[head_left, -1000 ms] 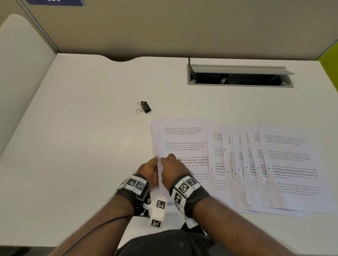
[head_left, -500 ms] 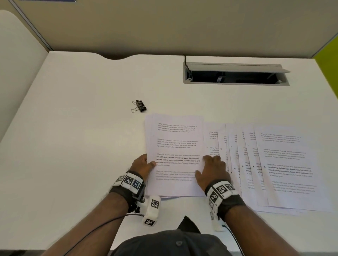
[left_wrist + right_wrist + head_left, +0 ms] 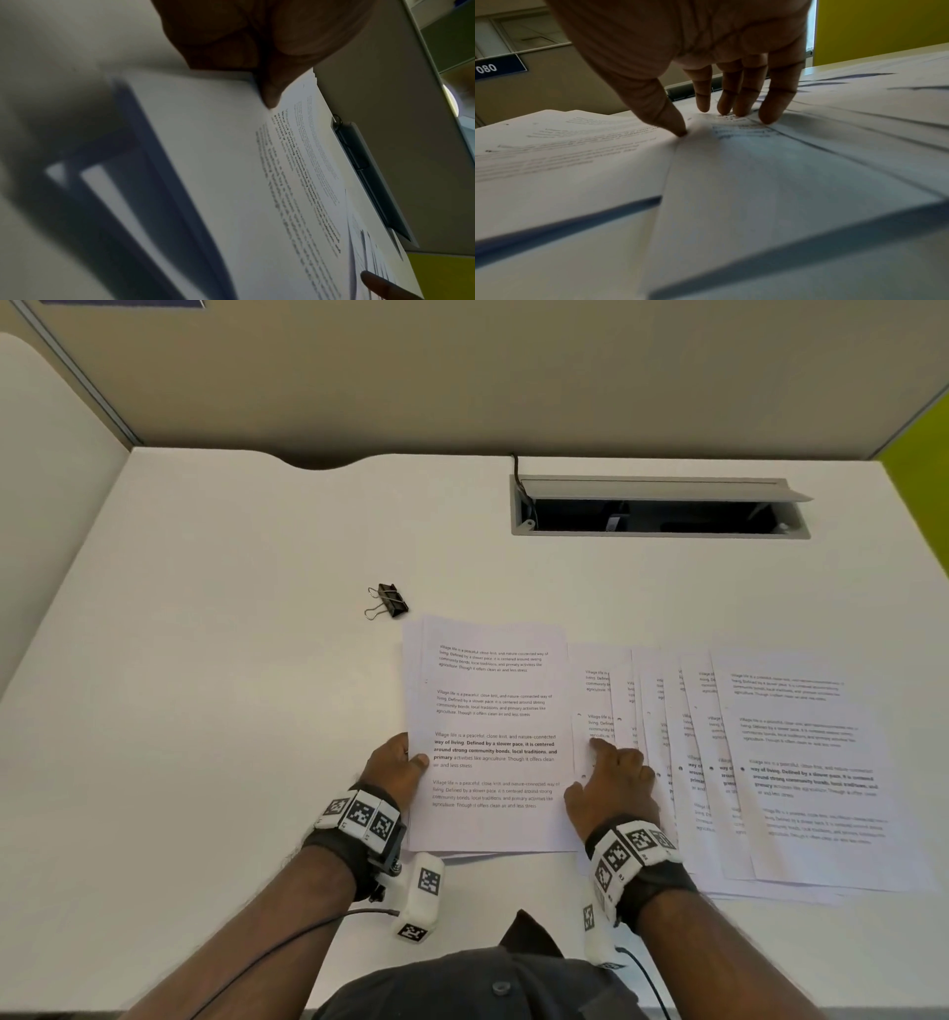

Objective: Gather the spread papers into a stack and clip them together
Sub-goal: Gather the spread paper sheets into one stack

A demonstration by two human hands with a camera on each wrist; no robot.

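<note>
The white desk (image 3: 215, 711) is lying wide and bare to the left of the papers and on the far side up to the partition wall (image 3: 462, 377), while the near edge is running just under the person's forearms. A recessed cable tray (image 3: 660, 508) is sitting open in the far right of the desk, well apart from the sheets.

The gathered stack (image 3: 493, 737) is lying near the middle, its left edge held by the left hand (image 3: 395, 770): the thumb is lying on top of the top sheet and the fingers are curling under the stack's edge, as the left wrist view shows (image 3: 267, 60). The right hand (image 3: 611, 783) is lying palm down just right of the stack, fingers straight and spread, with fingertips (image 3: 767, 119) pressing on the fanned sheets (image 3: 770, 762) and the thumb touching the stack's right edge; it is gripping nothing.

The fanned sheets are overlapping one another and stretching to the right, the nearest one tucked under the stack; about six edges are showing, though the exact count cannot be told. One black binder clip (image 3: 388, 600) is lying on the desk just beyond the stack's far left corner, apart from it and from both hands.
</note>
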